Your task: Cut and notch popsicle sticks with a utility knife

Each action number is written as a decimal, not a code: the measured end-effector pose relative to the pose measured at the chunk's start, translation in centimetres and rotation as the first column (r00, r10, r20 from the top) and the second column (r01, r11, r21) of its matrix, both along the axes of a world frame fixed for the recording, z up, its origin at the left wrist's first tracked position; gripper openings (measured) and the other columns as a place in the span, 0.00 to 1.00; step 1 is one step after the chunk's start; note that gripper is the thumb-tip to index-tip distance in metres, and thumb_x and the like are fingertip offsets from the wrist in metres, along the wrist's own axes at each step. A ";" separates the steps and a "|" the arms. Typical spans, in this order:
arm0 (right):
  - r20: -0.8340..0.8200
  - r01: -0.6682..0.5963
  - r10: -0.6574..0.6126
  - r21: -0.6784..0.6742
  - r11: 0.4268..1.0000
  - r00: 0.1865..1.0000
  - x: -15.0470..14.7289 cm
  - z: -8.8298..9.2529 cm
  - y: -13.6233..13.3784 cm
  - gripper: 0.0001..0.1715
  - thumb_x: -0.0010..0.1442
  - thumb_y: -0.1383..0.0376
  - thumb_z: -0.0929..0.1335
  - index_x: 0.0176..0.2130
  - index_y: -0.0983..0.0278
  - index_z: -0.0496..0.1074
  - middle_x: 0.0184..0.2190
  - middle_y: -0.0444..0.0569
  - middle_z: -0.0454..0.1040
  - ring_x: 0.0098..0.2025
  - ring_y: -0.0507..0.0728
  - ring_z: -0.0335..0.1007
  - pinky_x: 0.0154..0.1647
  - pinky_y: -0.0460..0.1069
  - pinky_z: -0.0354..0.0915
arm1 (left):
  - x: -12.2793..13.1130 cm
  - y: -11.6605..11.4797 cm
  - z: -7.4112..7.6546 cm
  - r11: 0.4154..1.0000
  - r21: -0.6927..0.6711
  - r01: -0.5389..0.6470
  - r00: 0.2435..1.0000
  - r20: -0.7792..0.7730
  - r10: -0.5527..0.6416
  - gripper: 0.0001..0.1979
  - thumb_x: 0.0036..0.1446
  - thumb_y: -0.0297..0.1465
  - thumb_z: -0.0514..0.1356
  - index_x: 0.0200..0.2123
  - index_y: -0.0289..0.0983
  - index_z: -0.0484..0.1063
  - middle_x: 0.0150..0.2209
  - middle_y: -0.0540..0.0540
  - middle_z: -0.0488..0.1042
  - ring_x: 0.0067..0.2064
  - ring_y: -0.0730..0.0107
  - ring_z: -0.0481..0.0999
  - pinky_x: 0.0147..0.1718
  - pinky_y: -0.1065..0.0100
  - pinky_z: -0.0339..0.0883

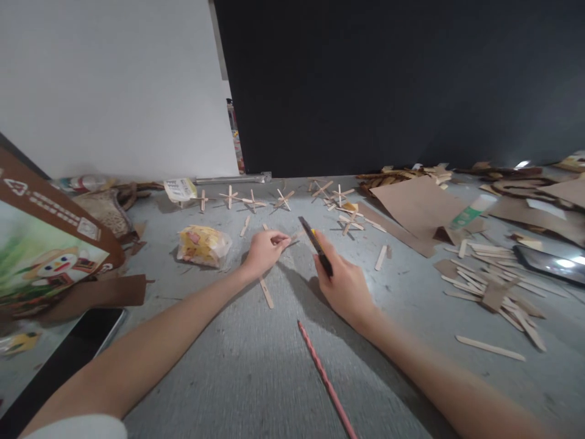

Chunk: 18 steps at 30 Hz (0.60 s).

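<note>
Both my hands out over the grey tabletop [219, 366], dark cutter [315, 244] in the right.
Far left, a brown printed bag [103, 244] stands above a black phone [86, 335]; then a yellow-printed packet [203, 247], just beside my left hand [265, 251]. That hand's thumb and fingertips pinch together; I cannot tell what small piece, if any, sits between them. A wooden stick [267, 294] lies partly beneath it, near end showing; crossed-stick pieces [284, 200] stand in a loose row beyond. My right hand [340, 274] closes round the cutter, its tip angled up and leftward. A pink twisted rod [322, 372] lies nearer me. Farther right: cardboard [411, 204], a green-and-white tube [473, 211], a heap of loose sticks [496, 283], another phone [546, 265].
</note>
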State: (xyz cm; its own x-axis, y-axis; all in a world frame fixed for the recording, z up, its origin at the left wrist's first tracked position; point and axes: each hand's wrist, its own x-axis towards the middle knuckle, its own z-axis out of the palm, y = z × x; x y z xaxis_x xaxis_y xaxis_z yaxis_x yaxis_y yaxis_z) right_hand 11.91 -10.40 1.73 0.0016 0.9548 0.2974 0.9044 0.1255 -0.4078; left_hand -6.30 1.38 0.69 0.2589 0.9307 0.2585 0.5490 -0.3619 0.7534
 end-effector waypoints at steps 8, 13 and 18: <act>-0.394 -0.002 0.085 0.206 0.979 0.915 1.0 -0.8 -0.2 0.29 0.76 0.55 0.59 0.67 0.61 0.71 0.58 0.55 0.81 0.51 0.61 0.82 0.52 0.54 0.74 | 0.3 -0.8 0.2 0.998 0.023 0.057 0.879 0.474 -0.061 0.14 0.67 0.43 0.62 0.40 0.37 0.78 0.35 0.45 0.82 0.33 0.69 0.78 0.33 0.68 0.71; -0.405 -0.005 0.096 0.220 0.976 0.909 1.2 -1.1 -0.4 0.28 0.75 0.53 0.60 0.64 0.62 0.74 0.50 0.55 0.84 0.43 0.59 0.82 0.46 0.53 0.75 | 1.1 -2.3 0.4 0.981 -0.054 0.187 0.799 0.589 -0.120 0.25 0.63 0.55 0.63 0.44 0.37 0.72 0.32 0.45 0.83 0.25 0.72 0.76 0.28 0.68 0.70; -0.391 -0.038 0.106 0.179 0.983 0.914 1.2 -1.0 -0.6 0.28 0.75 0.53 0.60 0.64 0.62 0.74 0.45 0.54 0.85 0.36 0.58 0.81 0.40 0.51 0.75 | 1.3 -3.1 0.7 0.976 -0.083 0.202 0.791 0.601 -0.112 0.26 0.62 0.56 0.64 0.43 0.38 0.72 0.32 0.45 0.83 0.26 0.71 0.77 0.30 0.67 0.72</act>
